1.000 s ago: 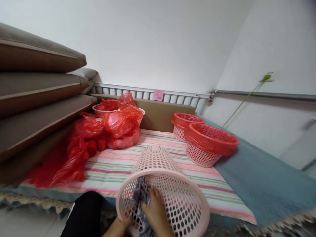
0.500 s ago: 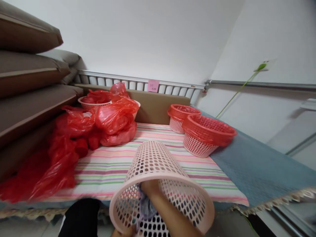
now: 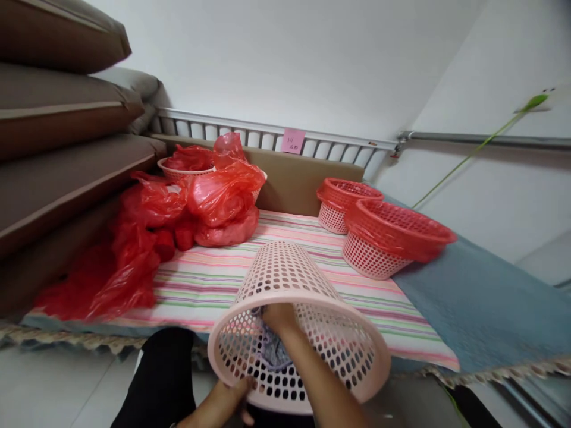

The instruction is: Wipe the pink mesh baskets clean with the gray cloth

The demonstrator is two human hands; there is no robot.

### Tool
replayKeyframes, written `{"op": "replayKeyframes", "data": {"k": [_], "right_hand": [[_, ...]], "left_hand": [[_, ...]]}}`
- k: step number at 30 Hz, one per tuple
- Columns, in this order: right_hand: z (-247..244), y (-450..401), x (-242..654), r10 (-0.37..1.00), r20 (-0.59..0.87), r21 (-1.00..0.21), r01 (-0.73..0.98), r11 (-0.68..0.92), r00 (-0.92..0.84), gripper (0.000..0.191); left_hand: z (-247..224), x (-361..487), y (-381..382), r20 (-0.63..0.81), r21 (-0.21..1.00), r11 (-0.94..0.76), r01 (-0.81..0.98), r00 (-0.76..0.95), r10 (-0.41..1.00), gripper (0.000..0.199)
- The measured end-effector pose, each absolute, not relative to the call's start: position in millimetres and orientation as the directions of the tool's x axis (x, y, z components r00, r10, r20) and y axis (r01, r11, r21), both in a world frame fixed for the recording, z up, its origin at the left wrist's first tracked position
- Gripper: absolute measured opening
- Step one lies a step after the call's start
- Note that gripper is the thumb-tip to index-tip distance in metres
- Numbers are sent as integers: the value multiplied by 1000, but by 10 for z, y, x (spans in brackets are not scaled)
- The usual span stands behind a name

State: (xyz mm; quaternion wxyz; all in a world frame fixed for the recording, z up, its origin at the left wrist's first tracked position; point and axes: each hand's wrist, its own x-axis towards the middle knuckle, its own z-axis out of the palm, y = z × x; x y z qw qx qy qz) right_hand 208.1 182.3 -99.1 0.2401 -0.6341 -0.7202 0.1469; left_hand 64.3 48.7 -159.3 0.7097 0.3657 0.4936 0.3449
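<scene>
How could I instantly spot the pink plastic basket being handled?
In front of the white, ribbed radiator, find the multicoloured striped cloth. At its near edge is the pale pink, perforated basket. Unlike the two upright, red-draped baskets farther right, it is tipped towards you, with the person's right hand inside.

Stacked brown cushions (image 3: 57, 89), pink note (image 3: 293, 141) on a white radiator (image 3: 336, 150), green plug (image 3: 535, 102) at the wall (image 3: 530, 53)

Soft, even indoor light. White wall (image 3: 289, 65) beyond pink perforated basket (image 3: 285, 273) pale, bright. Red plastic bags (image 3: 223, 199) left of basket: glare streaks. Cushion stack (image 3: 53, 119), far left of basket: wide-lens stretch, shadowed undersides.
</scene>
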Motion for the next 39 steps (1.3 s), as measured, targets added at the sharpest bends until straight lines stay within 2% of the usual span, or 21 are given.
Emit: {"op": "replayKeyframes", "data": {"k": [3,6,8,9,13,15,17,22,24,27,29,32,35,39], "right_hand": [[-1042,1478,2061,966,112,-385,886,257,-231,49],[-1039,1022,2090,917,62,-287,873,394,-393,41],[-967,826,2135,894,-15,-322,849,419,-448,38],[-908,778,2168,885,-64,-378,832,407,-461,37],[-534,833,2363,917,-154,-679,714,173,-368,46],[-304,893,2473,948,-138,-738,669,96,-288,50],[-82,918,2560,953,-125,-712,694,108,-277,46],[182,1027,2596,934,-178,-532,829,173,-309,25],[88,1183,2540,960,-102,-527,833,169,-260,28],[-239,1445,2446,987,124,-546,824,150,-98,41],[-503,1521,2403,962,272,-553,818,155,1,49],[-848,1400,2348,907,421,-517,827,219,23,52],[-1081,1169,2238,905,424,-434,874,219,-16,60],[-1235,1168,2061,952,305,-340,933,119,-10,67]], "left_hand": [[-1500,626,431,-468,842,514,-163,250,847,60],[-1368,587,371,-402,867,453,-209,246,882,49],[-1294,565,350,-364,877,425,-224,268,892,42],[-1270,558,347,-357,877,424,-228,282,890,40],[-1276,561,363,-385,862,447,-239,264,884,33],[-1316,572,377,-404,860,454,-231,234,884,32],[-1354,581,392,-400,863,448,-233,224,889,33],[-1368,593,439,-388,864,442,-243,238,890,32],[-1342,599,447,-389,862,445,-245,243,888,31],[-1294,606,439,-397,858,449,-249,234,888,32],[-1274,607,428,-394,858,446,-257,229,890,33],[-1276,609,415,-397,853,449,-265,227,889,32],[-1298,629,406,-390,857,441,-267,225,893,28],[-1292,664,400,-326,881,394,-261,269,906,32]]}}
